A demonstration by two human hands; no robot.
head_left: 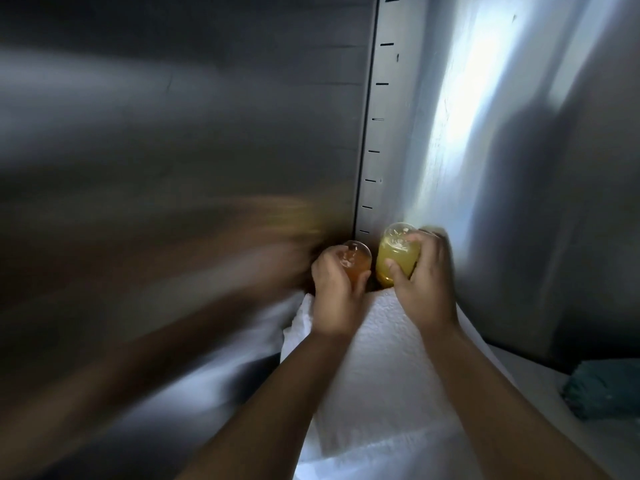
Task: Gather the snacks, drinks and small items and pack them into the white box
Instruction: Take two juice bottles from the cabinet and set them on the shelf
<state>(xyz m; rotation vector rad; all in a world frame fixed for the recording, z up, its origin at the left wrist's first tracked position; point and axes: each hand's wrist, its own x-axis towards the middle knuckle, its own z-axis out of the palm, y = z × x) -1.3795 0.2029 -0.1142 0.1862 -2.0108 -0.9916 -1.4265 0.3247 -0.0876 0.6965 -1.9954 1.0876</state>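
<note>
"Orange drink [357, 274] in my left hand [334, 301], yellow drink [393, 259] in my right hand [429, 292], fingers wrapped round each, low in the corner of the steel wall [207, 133]."

"Anything packed yet?"

"Nothing I can see. Something white [381, 368] lies under my wrists, but I can't tell if it's the box. Both drinks are still to go in."

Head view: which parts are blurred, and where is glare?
Head view: motion blur smears the left half; glare streaks down the metal wall at upper right; the left hand on the orange bottle and the right hand on the yellow bottle are fairly sharp; the lower right is dim.
</note>
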